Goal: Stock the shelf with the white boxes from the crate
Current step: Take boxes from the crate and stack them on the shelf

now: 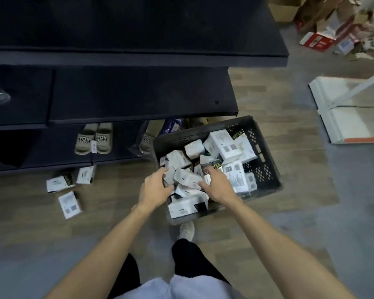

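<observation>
**Supervisor:** Largest items first.

**Inspector:** Dark shelving unit (pixel 138 93), several tiers, upper left of view. The two upper tiers in view are bare. A pair of beige slides (pixel 94 138) stands on the lowest tier. A black perforated crate (pixel 266 169) sits on the floor just right of that tier, tilted in the frame.

**Supervisor:** The stock?

**Inspector:** White boxes (pixel 231 145) lie heaped in the crate at all angles, some with black ends. Three loose boxes (pixel 70 204) lie on the wood floor beside the shelf foot, left of the crate.

**Supervisor:** Hands?

**Inspector:** Both are inside the crate, at its near left part. The left hand (pixel 154 186) has its fingers curled round a small white box (pixel 187 179) on top of the heap. The right hand (pixel 217 186) has its thumb against that box's other end and its fingers bent over the pile. Blur prevents confirming whether it has a grip.
</observation>
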`<state>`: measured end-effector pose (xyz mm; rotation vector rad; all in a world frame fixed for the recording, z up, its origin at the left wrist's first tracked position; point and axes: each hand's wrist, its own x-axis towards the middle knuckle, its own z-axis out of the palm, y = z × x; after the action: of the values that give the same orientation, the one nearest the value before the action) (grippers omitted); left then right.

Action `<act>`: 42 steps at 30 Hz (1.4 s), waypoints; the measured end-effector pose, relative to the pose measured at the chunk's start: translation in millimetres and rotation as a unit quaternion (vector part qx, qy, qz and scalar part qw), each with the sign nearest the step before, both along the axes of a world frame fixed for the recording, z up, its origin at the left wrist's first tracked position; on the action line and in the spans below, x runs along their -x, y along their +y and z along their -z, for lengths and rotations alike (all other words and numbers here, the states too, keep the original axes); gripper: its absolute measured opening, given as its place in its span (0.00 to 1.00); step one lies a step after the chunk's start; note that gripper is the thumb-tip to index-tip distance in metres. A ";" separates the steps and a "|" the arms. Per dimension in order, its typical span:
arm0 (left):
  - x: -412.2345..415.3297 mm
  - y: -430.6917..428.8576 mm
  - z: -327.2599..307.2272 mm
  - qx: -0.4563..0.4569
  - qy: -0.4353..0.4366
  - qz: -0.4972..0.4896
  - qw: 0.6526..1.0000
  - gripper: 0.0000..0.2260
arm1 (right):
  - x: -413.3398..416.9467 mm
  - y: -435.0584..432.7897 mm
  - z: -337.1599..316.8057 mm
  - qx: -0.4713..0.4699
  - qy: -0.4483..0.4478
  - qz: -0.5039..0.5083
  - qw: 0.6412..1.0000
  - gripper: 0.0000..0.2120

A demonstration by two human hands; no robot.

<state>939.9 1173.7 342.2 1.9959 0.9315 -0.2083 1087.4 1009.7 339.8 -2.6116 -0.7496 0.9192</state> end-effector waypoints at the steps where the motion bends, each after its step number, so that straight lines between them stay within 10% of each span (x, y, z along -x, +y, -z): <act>1: -6.7 -9.9 3.2 0.006 0.008 -0.002 1.000 0.26 | -8.1 -10.8 5.6 0.012 0.006 -0.002 1.000 0.25; 32: -85.5 -62.6 80.4 0.014 0.080 0.012 0.997 0.24 | -178.5 -7.8 117.6 0.124 -0.061 0.087 0.987 0.40; 42: -128.0 -40.1 55.1 -0.039 0.073 0.059 0.995 0.29 | -152.4 -16.1 47.3 0.085 -0.134 -0.107 0.982 0.42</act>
<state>1067.9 1133.6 287.1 2.1324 0.9267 -0.3934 1239.9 993.7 292.5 -2.8854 -1.0809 0.7189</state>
